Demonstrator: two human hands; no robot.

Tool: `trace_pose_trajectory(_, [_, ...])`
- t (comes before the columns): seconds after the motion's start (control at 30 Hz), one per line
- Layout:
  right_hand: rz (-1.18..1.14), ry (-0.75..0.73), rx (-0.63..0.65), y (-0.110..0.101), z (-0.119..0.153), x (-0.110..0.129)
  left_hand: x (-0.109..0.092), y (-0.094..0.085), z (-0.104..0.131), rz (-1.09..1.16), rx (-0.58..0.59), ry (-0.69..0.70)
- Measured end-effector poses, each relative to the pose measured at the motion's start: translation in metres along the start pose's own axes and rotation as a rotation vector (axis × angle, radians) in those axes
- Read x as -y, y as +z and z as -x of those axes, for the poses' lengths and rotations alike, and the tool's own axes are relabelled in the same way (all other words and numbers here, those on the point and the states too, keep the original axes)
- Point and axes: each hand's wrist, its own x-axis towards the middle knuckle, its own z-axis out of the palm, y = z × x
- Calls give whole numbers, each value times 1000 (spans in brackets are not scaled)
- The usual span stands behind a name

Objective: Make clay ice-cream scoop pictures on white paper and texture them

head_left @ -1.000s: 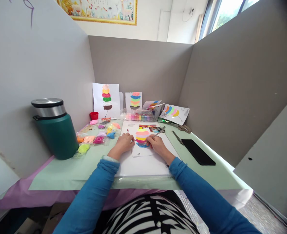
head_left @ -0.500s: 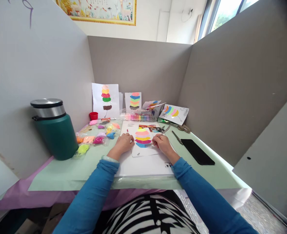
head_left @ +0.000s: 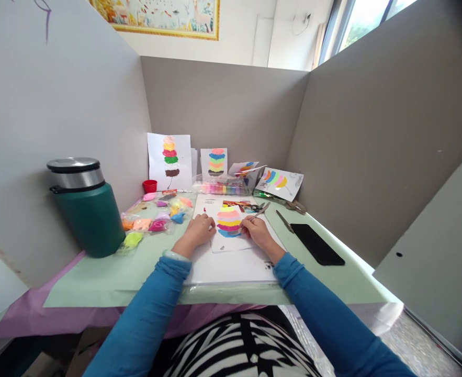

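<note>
A small white sheet [head_left: 218,243] lies on a larger white pad [head_left: 231,269]. It bears stacked bands of yellow, pink, lilac, orange, magenta and blue. My left hand [head_left: 201,229] rests flat at the sheet's left edge, holding nothing, its fingers slightly apart. On the right, my right hand [head_left: 257,230] is closed around a thin metal tool [head_left: 262,209], whose upper end sticks out to the upper right. The tool's lower end, near the magenta and blue bands, looks like small tines.
Bagged coloured clay [head_left: 158,225] and a green flask [head_left: 87,214] are at left. Striped pictures [head_left: 169,162] lean at the back beside a red cup [head_left: 149,186]. Crayons [head_left: 236,204] lie beyond the sheet. A knife [head_left: 284,221] and black phone [head_left: 317,244] are at right.
My right hand and the metal tool have shifted slightly left across the lower bands. My left hand has stayed in place on the sheet.
</note>
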Motion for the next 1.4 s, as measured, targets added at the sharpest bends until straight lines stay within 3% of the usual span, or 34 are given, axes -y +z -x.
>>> trace_pose_trajectory(0.6, [119, -12, -143, -32, 1, -5, 0, -1, 0, -3, 4, 7])
trace_pose_trajectory(0.77, [0, 11, -194, -32, 3, 3, 0, -1, 0, -7, 10, 6])
trace_pose_trajectory(0.9, [-107, -1, -98, -21, 3, 6, 0, 0, -1, -9, 10, 4])
trace_pose_trajectory(1.1, [-71, -21, 54, -3, 0, 1, 1, 0, -1, -2, 2, 8])
trace_pose_trajectory(1.4, [21, 23, -70, -24, -5, -6, 1, 0, -1, -1, 11, 9])
